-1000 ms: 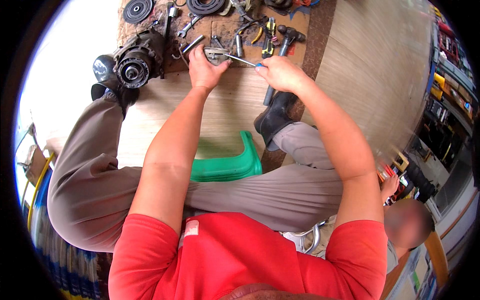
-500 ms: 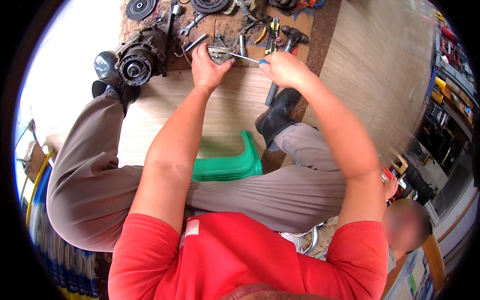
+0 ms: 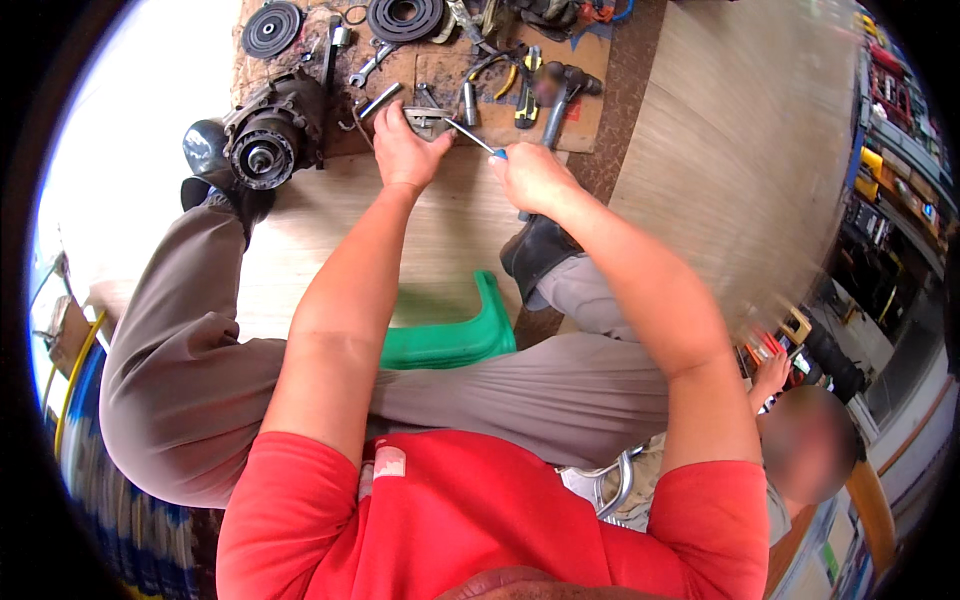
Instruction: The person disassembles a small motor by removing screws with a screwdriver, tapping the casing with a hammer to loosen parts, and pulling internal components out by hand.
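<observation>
My left hand steadies a small round metal part at the near edge of a stained cardboard sheet, thumb and fingers around its sides. In my right hand is a screwdriver with a blue handle, its fingers wrapped round the grip. The thin shaft slants up and leftward, and its tip meets the right side of the round part. Whether the tip sits in a gap there is too small to tell. Just beyond the part lie a metal socket and a short metal tube.
A dark, greasy compressor-like unit stands left on the cardboard. Farther back lie two pulley-like discs and a wrench. A hammer and yellow-black cutter lie right. A green stool is below me; another person's hand shows at right.
The screwdriver's handle has swung toward me, so the shaft slants more steeply with its tip still at the round part. My left hand keeps its hold. The whole view has shifted slightly.
</observation>
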A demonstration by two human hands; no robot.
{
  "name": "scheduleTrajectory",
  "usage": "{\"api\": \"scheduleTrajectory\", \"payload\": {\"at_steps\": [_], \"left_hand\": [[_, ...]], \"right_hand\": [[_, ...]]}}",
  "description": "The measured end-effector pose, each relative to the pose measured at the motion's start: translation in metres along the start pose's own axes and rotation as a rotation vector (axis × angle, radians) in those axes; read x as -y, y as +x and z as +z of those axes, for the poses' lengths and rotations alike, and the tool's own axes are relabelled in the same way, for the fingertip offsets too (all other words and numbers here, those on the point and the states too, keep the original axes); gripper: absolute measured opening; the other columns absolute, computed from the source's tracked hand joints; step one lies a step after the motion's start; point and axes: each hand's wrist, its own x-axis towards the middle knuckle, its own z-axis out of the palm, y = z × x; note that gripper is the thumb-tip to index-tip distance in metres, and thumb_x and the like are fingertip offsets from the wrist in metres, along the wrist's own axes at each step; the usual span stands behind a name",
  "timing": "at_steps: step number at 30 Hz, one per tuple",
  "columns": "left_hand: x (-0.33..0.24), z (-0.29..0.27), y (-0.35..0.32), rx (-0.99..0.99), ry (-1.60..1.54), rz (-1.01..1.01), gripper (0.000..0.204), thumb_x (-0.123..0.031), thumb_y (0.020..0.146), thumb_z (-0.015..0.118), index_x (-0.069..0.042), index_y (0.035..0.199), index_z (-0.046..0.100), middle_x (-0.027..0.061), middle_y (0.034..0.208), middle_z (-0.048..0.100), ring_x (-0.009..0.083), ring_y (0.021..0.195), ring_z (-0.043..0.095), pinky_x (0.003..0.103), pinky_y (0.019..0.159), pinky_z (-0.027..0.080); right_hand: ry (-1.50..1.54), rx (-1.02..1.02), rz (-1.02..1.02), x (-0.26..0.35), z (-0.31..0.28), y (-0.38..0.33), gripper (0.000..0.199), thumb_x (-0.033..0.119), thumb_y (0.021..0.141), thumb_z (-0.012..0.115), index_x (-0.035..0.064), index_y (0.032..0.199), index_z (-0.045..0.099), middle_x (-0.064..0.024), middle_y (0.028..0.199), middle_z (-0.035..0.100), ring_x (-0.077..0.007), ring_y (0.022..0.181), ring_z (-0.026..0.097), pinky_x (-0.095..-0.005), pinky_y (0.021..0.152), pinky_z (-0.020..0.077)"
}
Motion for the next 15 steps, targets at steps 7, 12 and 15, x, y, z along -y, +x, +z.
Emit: {"api": "scheduleTrajectory", "payload": {"at_steps": [7, 12, 15], "left_hand": [[-0.001, 0.0, 0.001, 0.006, -0.002, -0.01, 0.094, -0.037, 0.062, 0.089, -0.003, 0.136, 0.043, 0.0219, 0.135, 0.046, 0.0388, 0.122, 0.049, 0.045, 0.103, 0.043], [0.003, -0.003, 0.002, 0.015, -0.015, -0.012, 0.094, -0.038, 0.062, 0.089, -0.003, 0.136, 0.043, 0.0216, 0.134, 0.046, 0.039, 0.122, 0.049, 0.045, 0.104, 0.043], [-0.006, -0.01, 0.003, 0.061, -0.013, -0.061, 0.091, -0.037, 0.065, 0.088, -0.002, 0.135, 0.043, 0.0214, 0.135, 0.046, 0.0381, 0.125, 0.048, 0.044, 0.106, 0.041]], "right_hand": [[0.456, 0.135, 0.185, -0.005, 0.018, 0.006, 0.041, 0.036, 0.101, 0.05, -0.0009, 0.088, 0.064, -0.0102, 0.059, 0.056, -0.0214, 0.044, 0.054, -0.0377, 0.042, 0.0447], [-0.272, 0.039, -0.052, 0.013, -0.044, 0.012, 0.043, 0.039, 0.097, 0.057, -0.0008, 0.1, 0.072, -0.0213, 0.104, 0.07, -0.0365, 0.098, 0.067, -0.0466, 0.086, 0.0527], [-0.389, 0.043, -0.084, 0.03, -0.067, 0.008, 0.039, 0.037, 0.096, 0.059, 0.001, 0.101, 0.072, -0.019, 0.104, 0.071, -0.0359, 0.099, 0.068, -0.0463, 0.086, 0.0532]]}}
